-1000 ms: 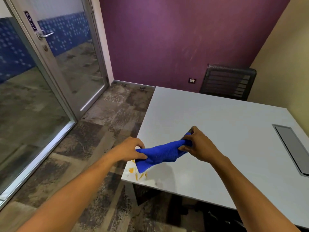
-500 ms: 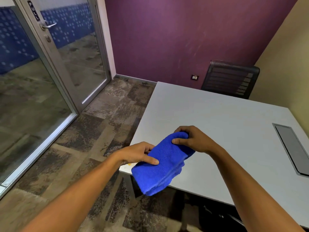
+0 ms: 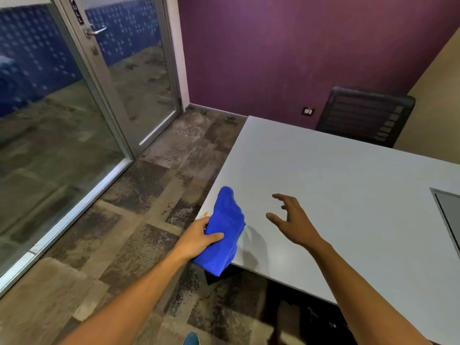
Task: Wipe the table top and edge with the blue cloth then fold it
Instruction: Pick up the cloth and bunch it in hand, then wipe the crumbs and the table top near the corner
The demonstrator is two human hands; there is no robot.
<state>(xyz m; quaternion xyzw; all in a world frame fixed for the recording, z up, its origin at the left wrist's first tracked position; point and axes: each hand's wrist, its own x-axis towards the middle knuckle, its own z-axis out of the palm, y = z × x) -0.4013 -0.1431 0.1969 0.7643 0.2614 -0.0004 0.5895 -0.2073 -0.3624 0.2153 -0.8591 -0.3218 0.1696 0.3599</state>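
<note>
The blue cloth is bunched and hangs over the near left corner of the white table. My left hand grips it at the corner, thumb across the fabric. The cloth's lower end droops below the table edge. My right hand hovers above the table top to the right of the cloth, fingers spread, holding nothing. A small orange mark shows at the table's left edge just above my left hand.
A black mesh chair stands at the table's far side against the purple wall. A grey inset panel sits in the table at the right. A glass door is on the left, patterned carpet below.
My right hand let go of the cloth and moved right, opening above the table. The cloth now hangs from my left hand alone at the corner.
</note>
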